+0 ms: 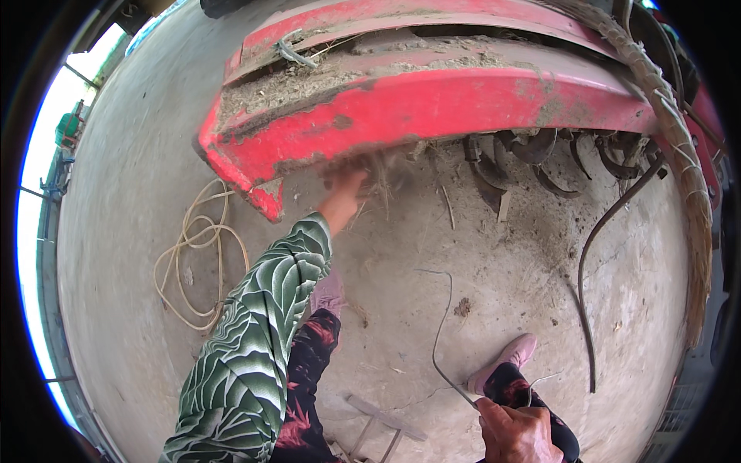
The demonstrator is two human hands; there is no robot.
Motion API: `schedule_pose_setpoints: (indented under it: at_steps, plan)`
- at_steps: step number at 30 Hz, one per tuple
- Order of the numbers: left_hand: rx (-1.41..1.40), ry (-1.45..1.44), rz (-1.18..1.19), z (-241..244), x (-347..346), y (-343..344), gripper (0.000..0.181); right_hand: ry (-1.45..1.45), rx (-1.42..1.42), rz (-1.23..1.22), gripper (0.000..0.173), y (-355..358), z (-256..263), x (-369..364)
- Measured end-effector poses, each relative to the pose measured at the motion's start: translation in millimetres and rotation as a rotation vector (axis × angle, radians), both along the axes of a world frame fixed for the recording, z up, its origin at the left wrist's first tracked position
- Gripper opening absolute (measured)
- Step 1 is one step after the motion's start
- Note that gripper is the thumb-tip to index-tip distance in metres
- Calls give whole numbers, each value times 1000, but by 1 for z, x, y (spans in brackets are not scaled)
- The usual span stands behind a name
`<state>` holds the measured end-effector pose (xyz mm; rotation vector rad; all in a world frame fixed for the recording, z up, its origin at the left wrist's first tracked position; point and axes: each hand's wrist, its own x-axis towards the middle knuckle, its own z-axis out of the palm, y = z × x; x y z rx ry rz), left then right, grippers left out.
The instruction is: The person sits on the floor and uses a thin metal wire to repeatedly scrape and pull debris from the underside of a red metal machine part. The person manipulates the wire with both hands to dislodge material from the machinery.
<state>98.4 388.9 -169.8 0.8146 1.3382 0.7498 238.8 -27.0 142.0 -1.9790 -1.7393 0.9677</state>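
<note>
My left hand [343,199], blurred, reaches to the lower edge of a dirty red metal tiller cover [405,113]. Wisps of dry straw [382,179] and dust surround its fingertips; whether the fingers grip any is unclear. Curved dark tiller blades [535,147] hang under the cover to the right. Lower down, my right hand [515,431] is closed around a thin bent metal wire [443,324]. One long end of the wire points up over the concrete floor, its tip bent sideways, well apart from the cover.
A pale hose [217,228] lies in loose loops at left. At right are a dark curved rod or hose [584,272] and a long straw-coloured bundle [689,191]. A small wooden stool [388,418] stands by my legs. Dry debris [278,87] covers the cover's ledge.
</note>
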Motion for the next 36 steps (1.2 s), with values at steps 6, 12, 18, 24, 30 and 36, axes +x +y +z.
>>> schedule_pose_setpoints:
  at_steps: [6,12,18,24,30,36]
  plan:
    - [104,168,-72,-20,-11,16,25,-7,-16,5,27,-2,-1,1]
    - [736,909,-378,-22,-12,8,36,-5,-5,-32,24,-2,0,2]
    - [1277,1091,-403,39,-22,6,63,15,-29,-34,22,-2,4,2]
    - [997,1238,-603,55,-14,6,74,24,-18,-45,22,-3,1,1]
    - [1032,1289,-589,49,-16,7,58,14,5,-29,22,-3,4,2]
    - [801,1099,-644,36,-32,-9,53,6,5,-32,23,-6,-1,2]
